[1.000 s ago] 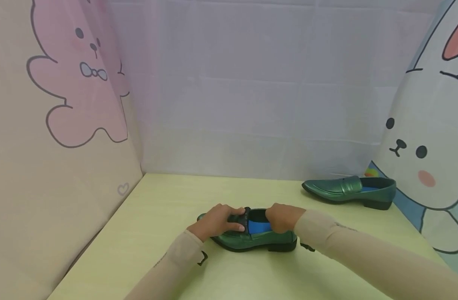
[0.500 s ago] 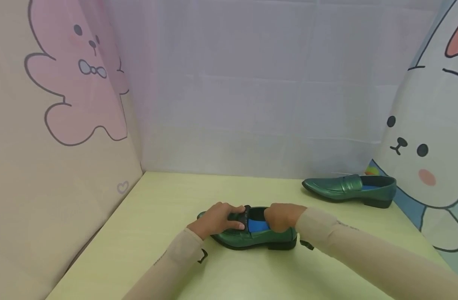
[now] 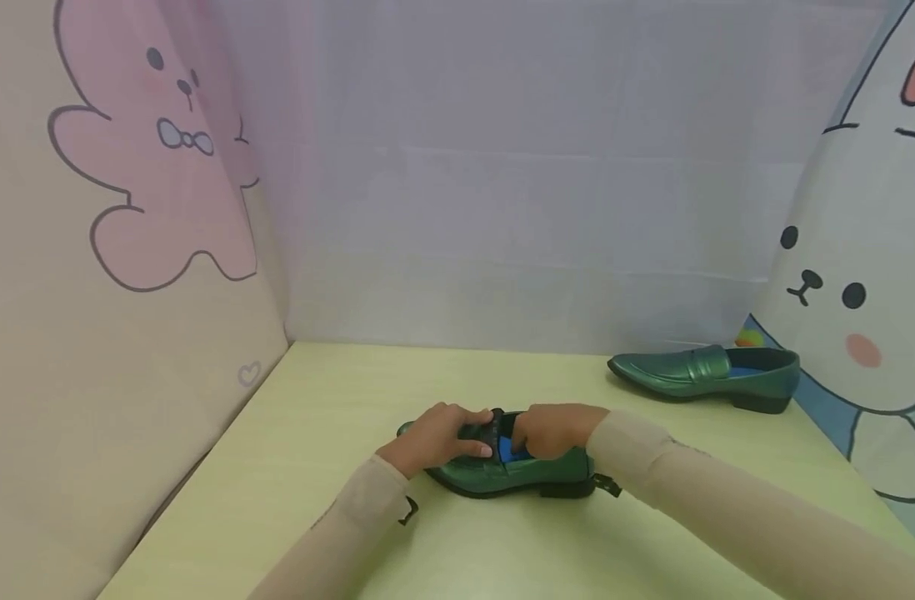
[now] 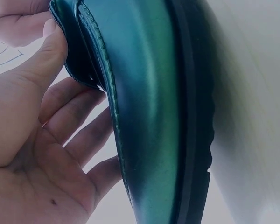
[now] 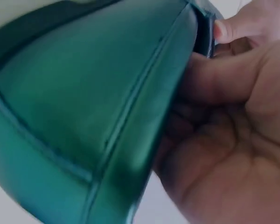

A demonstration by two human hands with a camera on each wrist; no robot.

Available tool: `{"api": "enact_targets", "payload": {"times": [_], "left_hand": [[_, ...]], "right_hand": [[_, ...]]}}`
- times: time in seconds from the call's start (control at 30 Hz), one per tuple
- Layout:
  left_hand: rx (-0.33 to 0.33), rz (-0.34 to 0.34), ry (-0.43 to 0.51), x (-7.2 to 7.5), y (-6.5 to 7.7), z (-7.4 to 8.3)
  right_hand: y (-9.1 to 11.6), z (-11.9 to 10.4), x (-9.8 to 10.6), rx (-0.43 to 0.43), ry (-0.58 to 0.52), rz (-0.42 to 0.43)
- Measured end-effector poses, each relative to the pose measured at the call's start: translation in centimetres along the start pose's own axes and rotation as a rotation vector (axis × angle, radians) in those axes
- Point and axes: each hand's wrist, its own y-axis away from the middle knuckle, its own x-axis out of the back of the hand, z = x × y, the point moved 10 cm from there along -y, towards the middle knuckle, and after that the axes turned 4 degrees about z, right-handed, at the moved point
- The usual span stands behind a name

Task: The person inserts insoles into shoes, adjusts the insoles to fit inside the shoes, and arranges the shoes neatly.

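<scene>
A shiny green loafer (image 3: 495, 482) stands on the table, toe to the left. My left hand (image 3: 433, 437) grips its upper, thumb and fingers about the raised dark flap at the front of the opening; the left wrist view shows the thumb on that flap (image 4: 74, 46). My right hand (image 3: 551, 431) reaches into the opening from the heel side. Its fingertips are hidden inside the loafer, so what they touch cannot be seen. Part of a blue insole (image 3: 507, 451) shows between the two hands. In the right wrist view, the thumb (image 5: 214, 77) passes inside the green side wall.
A second green loafer (image 3: 701, 375) stands at the back right of the pale yellow table (image 3: 337, 387), toe to the left. Fabric with cartoon animals hangs at both sides, and a plain whitish sheet (image 3: 457, 208) hangs behind.
My right hand has moved left and deeper into the loafer's opening, covering more of the blue insole. My left hand keeps its hold, and the loafer stays about where it was.
</scene>
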Motion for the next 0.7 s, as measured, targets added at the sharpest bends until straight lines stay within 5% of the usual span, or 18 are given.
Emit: {"api": "enact_targets", "payload": {"times": [0.2,0.33,0.7], "left_hand": [[0.020,-0.007,-0.001,0.0,0.2,-0.1],[0.042,-0.009,-0.007,0.1,0.2,-0.3],[0.020,0.005,-0.006,-0.1,0.3,0.0]], "right_hand": [[-1.5,1.3,-1.6,0.064,0.008,-0.093],[-1.8,0.7,-1.8,0.154,-0.010,-0.068],[-1.5,0.1,-2.6,0.169,0.012,-0.074]]}}
